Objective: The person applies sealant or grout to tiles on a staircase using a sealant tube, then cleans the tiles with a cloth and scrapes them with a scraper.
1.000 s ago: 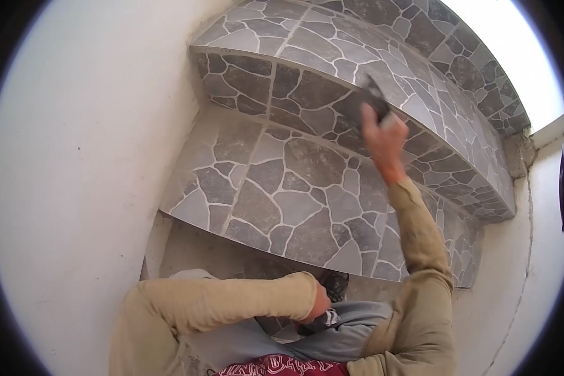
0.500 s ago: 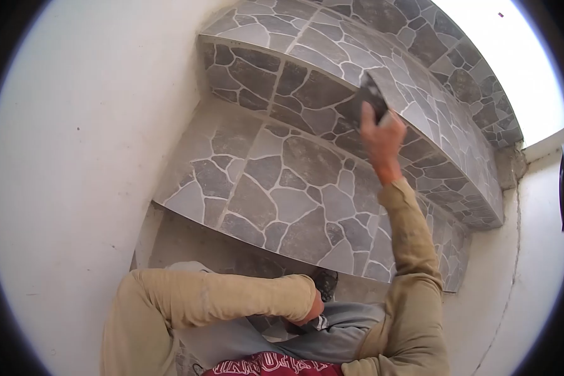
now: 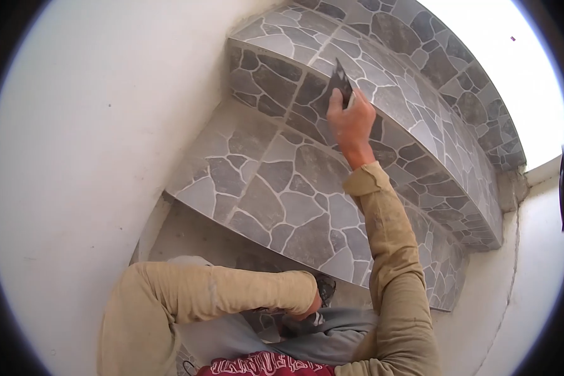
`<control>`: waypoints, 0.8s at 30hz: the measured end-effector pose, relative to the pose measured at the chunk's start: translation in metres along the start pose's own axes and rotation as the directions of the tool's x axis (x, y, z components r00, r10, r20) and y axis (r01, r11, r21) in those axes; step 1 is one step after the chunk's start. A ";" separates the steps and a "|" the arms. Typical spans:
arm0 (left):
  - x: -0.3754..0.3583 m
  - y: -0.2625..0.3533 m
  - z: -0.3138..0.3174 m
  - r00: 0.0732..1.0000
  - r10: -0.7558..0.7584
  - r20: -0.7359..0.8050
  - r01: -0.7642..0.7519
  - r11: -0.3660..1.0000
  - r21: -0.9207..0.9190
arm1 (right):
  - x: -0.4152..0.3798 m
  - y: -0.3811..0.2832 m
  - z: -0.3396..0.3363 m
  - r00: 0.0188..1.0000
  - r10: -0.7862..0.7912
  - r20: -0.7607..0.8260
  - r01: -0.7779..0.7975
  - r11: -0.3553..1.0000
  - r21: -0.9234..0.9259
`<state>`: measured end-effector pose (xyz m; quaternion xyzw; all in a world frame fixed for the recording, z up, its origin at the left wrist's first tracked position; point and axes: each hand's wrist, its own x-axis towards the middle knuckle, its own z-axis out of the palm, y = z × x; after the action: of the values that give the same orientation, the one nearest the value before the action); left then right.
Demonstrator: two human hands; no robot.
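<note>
My right hand [image 3: 353, 122] is closed round a dark, thin, blade-like tool [image 3: 340, 80]. A pale part of it shows between my thumb and fingers, but its exact kind is not clear. The tool's tip points up beside the front edge of the upper step [image 3: 382, 81]. My left hand [image 3: 313, 307] is low by my lap, mostly covered by the tan sleeve. Its fingers are hidden, and a small dark-and-white thing [image 3: 319, 319] lies just beneath it.
Stone-patterned tiles with pale joints cover the lower step [image 3: 288, 200] and the riser [image 3: 266, 81]. A white wall [image 3: 106, 138] stands on the left. On the right is another wall [image 3: 526, 250] with a crack. A dark shoe [image 3: 326, 289] shows below the lower step's edge.
My right hand has moved left along the step edge with the dark tool, which now appears narrower and more edge-on. The view has shifted slightly. My left hand stays low.
</note>
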<state>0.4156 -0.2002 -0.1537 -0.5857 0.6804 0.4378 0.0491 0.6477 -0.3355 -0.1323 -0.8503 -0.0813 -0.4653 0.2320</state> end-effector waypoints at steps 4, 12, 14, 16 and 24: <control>-0.014 -0.010 0.001 0.990 -0.133 -0.052 0.129 0.990 -0.063 | -0.016 0.011 -0.022 0.993 0.110 0.050 -0.113 0.992 0.056; 0.002 -0.013 0.005 0.994 -0.110 -0.020 0.111 0.993 0.028 | -0.011 0.002 -0.006 0.999 0.024 0.029 -0.022 0.996 -0.089; 0.002 -0.014 0.004 0.994 -0.107 -0.039 0.107 0.994 0.015 | -0.013 0.005 -0.019 0.989 0.133 0.071 -0.139 0.987 0.080; 0.007 -0.013 0.005 0.995 -0.094 -0.046 0.094 0.996 0.006 | -0.007 0.001 -0.001 0.996 0.059 0.068 -0.057 0.998 -0.018; -0.010 -0.019 0.003 0.981 -0.178 -0.078 0.173 0.983 -0.067 | -0.010 -0.012 0.012 0.999 0.042 0.013 -0.042 0.999 0.015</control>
<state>0.4331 -0.1893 -0.1599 -0.6624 0.6142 0.4271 0.0412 0.6469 -0.3186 -0.1418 -0.8530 -0.0684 -0.4542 0.2478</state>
